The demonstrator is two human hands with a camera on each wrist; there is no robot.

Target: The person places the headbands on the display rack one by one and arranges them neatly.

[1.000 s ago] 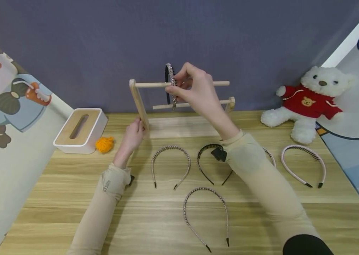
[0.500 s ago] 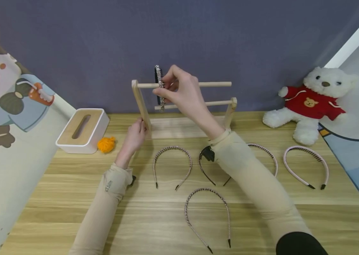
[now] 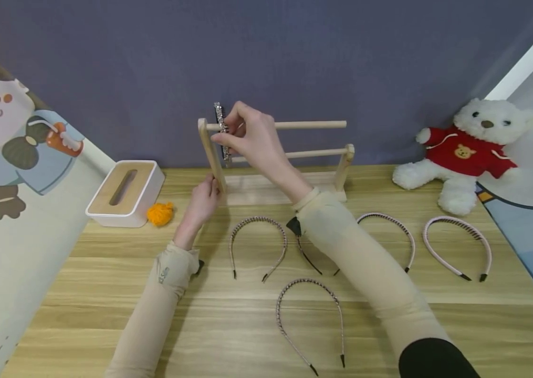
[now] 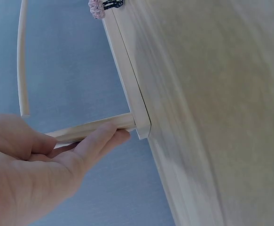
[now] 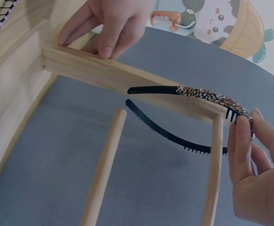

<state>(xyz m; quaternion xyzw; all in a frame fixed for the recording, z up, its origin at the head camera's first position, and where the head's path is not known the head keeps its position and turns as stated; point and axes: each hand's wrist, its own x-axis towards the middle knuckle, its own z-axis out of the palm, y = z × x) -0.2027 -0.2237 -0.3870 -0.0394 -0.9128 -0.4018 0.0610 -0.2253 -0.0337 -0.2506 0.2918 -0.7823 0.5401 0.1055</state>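
Note:
My right hand [image 3: 254,134] pinches a black toothed headband [image 5: 205,95] covered in glittery stones. In the head view the headband stands upright across the upper rod [image 3: 311,125] of a wooden rack, close to its left post [image 3: 210,149]. Its two black tips point toward the lower rod [image 5: 106,162] in the right wrist view, and the upper rod runs between its arms. Low on that left post, my left hand [image 3: 201,202] grips the wood between thumb and fingers, as the left wrist view [image 4: 43,165] also shows.
Several headbands lie on the wooden table [image 3: 105,294]: a beaded one [image 3: 258,218], one with a black bow [image 3: 294,227] partly under my right sleeve, a pale pink one [image 3: 488,252]. A tissue box [image 3: 140,202] and orange pompom [image 3: 159,214] stand left, a teddy bear [image 3: 464,152] right.
My right hand has slid the glittery headband leftward along the upper rod, from near its middle to beside the left post. The left hand keeps its grip on the post.

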